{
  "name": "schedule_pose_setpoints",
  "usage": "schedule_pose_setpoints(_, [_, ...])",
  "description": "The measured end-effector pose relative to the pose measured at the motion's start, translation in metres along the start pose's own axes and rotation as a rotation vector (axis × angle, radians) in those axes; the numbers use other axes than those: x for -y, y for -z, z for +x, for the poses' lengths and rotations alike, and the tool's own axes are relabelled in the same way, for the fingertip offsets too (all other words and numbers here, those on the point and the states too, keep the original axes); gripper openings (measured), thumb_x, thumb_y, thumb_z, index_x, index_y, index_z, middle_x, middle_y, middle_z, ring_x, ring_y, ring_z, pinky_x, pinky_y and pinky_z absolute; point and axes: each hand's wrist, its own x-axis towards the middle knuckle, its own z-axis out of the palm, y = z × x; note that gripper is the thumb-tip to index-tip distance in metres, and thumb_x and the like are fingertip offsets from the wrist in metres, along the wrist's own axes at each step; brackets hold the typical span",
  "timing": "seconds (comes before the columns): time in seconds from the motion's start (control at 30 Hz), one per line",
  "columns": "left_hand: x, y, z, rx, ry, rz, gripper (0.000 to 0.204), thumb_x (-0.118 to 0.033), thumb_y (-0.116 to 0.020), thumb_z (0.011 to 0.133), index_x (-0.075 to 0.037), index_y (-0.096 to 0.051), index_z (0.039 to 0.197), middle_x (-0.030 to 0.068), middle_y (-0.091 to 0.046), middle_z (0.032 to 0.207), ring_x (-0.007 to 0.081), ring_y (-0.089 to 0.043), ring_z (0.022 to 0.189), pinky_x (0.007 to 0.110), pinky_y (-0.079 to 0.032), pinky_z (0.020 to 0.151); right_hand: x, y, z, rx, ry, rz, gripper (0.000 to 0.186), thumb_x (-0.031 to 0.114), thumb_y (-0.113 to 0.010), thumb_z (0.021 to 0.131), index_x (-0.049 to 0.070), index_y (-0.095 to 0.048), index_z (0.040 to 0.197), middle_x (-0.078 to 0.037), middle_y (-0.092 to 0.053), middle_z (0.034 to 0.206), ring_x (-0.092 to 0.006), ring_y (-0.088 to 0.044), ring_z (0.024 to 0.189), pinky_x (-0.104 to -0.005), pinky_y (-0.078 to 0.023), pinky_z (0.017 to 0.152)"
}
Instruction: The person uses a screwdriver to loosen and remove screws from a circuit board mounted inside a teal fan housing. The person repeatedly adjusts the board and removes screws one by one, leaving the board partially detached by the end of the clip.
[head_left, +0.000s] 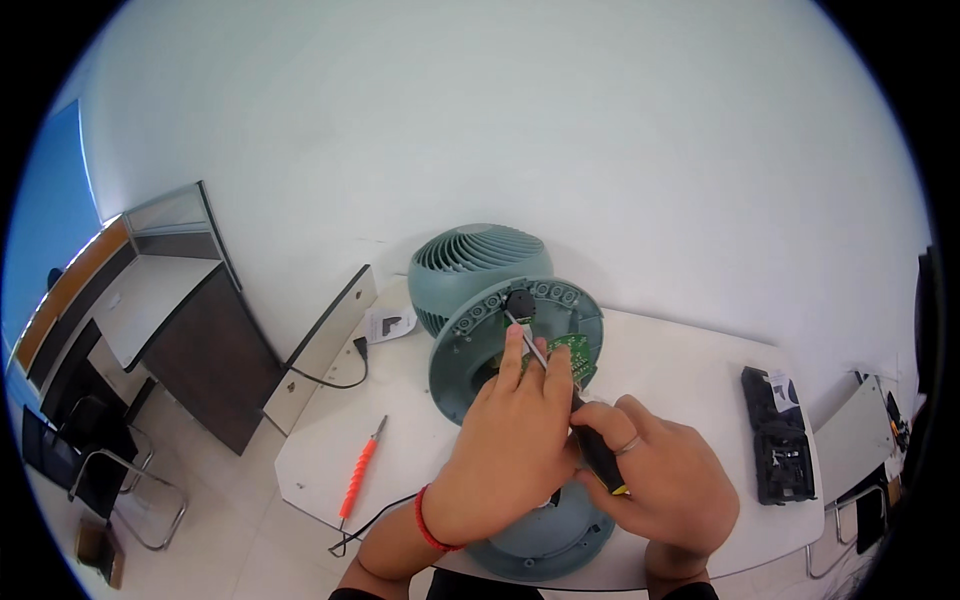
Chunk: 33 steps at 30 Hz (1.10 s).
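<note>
My right hand (665, 475), with a ring on one finger, is wrapped round the black-and-yellow handle of a screwdriver (598, 458). The metal shaft slants up and left, its tip beside a black round part (519, 303) inside a grey-green fan housing (448, 375). Fingers stretched out, my left hand (515, 425) lies over the housing along the shaft; a red cord bracelet circles its wrist. Right of those fingers a green circuit board (574, 352) shows, partly covered. Under my hands sits a round grey-green base (545, 545). What lies beneath my left palm is hidden.
Behind the housing stands a slatted fan head (480, 265) against the wall. An orange-handled soldering iron (362, 470) lies left, near a black plug (361, 346) and a paper leaflet (390, 323). At the right of the white table (680, 370) sits an opened black tool case (780, 455).
</note>
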Motion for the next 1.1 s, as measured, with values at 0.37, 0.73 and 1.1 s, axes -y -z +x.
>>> schedule_pose_setpoints(0.37, [0.004, 0.002, -0.002, -0.042, -0.098, 0.005, 0.082, -0.007, -0.073, 0.074, 0.013, -0.037, 0.145, 0.0436, -0.050, 0.138, 0.0623, -0.040, 0.138, 0.053, -0.036, 0.119, 0.007, -0.001, -0.002, 0.024, 0.007, -0.042, 0.052, 0.017, -0.075, 0.085, 0.006, -0.051, 0.130, -0.011, -0.058, 0.096, -0.0302, -0.067, 0.076, -0.0417, -0.054, 0.064])
schedule_pose_setpoints(0.73, [0.010, 0.003, -0.002, -0.030, -0.115, -0.020, 0.081, -0.005, -0.074, 0.075, 0.012, -0.037, 0.145, 0.0439, -0.051, 0.137, 0.0629, -0.039, 0.138, 0.054, -0.037, 0.118, 0.007, -0.001, 0.000, 0.029, 0.034, -0.088, 0.055, 0.022, -0.078, 0.085, 0.005, -0.054, 0.131, -0.010, -0.059, 0.092, -0.0279, -0.068, 0.075, -0.0402, -0.054, 0.063])
schedule_pose_setpoints(1.1, [0.010, -0.001, 0.002, -0.109, -0.142, -0.065, 0.073, -0.003, -0.071, 0.076, 0.013, -0.037, 0.139, 0.0352, -0.052, 0.139, 0.0620, -0.042, 0.137, 0.056, -0.041, 0.114, 0.007, -0.001, -0.010, -0.250, 0.053, -0.181, 0.054, 0.029, -0.083, 0.080, 0.008, -0.063, 0.126, -0.002, -0.064, 0.073, -0.0252, -0.062, 0.055, -0.0366, -0.049, 0.054])
